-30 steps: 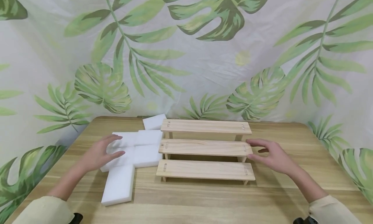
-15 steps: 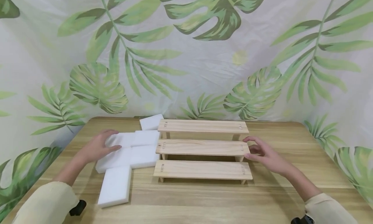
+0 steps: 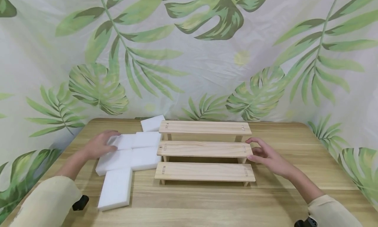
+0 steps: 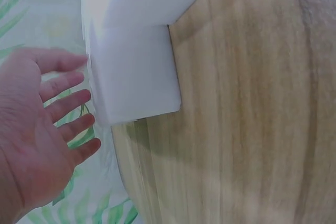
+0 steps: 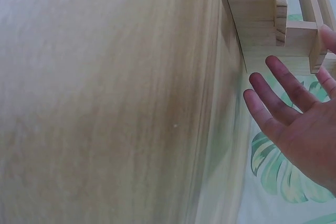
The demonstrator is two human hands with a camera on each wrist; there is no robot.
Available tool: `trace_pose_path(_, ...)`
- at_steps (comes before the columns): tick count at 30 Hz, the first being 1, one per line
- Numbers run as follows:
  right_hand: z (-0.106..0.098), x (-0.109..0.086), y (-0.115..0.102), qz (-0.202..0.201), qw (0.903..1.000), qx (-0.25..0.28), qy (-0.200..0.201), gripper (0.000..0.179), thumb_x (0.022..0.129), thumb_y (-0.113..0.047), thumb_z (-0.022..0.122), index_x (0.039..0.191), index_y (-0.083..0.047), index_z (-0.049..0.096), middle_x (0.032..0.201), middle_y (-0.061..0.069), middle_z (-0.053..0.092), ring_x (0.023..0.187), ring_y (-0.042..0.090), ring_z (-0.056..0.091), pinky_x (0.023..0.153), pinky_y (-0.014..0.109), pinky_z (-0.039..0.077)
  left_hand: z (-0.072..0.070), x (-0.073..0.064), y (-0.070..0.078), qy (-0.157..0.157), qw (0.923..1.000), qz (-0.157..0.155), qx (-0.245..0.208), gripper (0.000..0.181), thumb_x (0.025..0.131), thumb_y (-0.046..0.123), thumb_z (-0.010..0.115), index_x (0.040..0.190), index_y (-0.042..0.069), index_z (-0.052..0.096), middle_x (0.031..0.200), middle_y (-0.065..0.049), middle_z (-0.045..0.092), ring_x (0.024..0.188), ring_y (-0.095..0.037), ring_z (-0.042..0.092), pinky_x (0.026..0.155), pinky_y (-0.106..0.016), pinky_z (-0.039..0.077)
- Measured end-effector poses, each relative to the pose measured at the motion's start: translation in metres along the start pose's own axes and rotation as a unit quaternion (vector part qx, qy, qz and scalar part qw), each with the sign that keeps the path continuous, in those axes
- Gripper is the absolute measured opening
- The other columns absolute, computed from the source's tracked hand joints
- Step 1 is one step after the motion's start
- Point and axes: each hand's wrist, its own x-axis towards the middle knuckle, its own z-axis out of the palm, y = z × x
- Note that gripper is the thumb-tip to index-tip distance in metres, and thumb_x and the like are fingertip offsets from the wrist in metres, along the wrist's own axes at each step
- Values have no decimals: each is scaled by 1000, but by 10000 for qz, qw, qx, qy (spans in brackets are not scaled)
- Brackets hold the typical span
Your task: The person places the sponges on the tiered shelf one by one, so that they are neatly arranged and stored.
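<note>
The left arm (image 3: 71, 164) and right arm (image 3: 304, 184) reach forward and slant inward, bare beyond the sleeves (image 3: 48, 200), with the hands well apart. The left hand (image 3: 98, 146) has its back upward, its fingers loosely spread and slightly bent, thumb clear of them. The right hand (image 3: 271, 159) curves thumb and index finger toward each other, the other three loosely extended.

Seeing clustered blocks (image 3: 145, 157) lying on the desk (image 3: 206, 204) left of the rack (image 3: 205, 149), with a rear block (image 3: 152, 123) behind, a front block (image 3: 115, 189) before them, and a backdrop (image 3: 203, 76) behind the desk.
</note>
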Motion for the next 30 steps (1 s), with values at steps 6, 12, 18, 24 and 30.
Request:
trace_pose_path(6,-1,-1,0,25,10000,-59,-11,47,106,-14,59,146,-6,35,113,19,69,107,27,67,93,38,54,-3,2,-3,-181,9998,17,8,55,82,6,68,130,-18,56,132,-40,57,126,-61,49,102,-70,40)
trace_pose_path(12,-1,-1,0,36,10000,-84,20,47,106,-14,59,146,-5,36,111,17,70,106,29,67,92,33,55,-5,4,1,-276,9996,-34,-7,60,85,12,77,133,-16,55,134,-39,56,127,-61,48,103,-71,39)
trace_pose_path(18,-1,-1,0,37,9999,-115,22,47,106,-14,59,146,-5,36,110,17,70,107,35,67,91,29,54,-8,5,4,-274,9996,-59,-8,59,87,11,79,133,-16,56,134,-39,57,127,-61,48,104,-70,38)
trace_pose_path(24,-1,1,1,-1,9999,-112,9,47,106,-13,60,145,-4,36,108,17,70,106,34,68,91,27,53,-9,5,2,-275,9995,-153,4,60,88,15,80,134,-15,56,135,-40,55,127,-62,47,103,-71,38)
trace_pose_path(30,-1,1,2,8,9999,-168,18,47,106,-14,59,145,-4,36,107,16,70,106,35,67,91,27,53,-10,5,-1,-316,9993,-177,14,58,91,16,79,135,-14,56,136,-40,54,128,-62,45,104,-71,37)
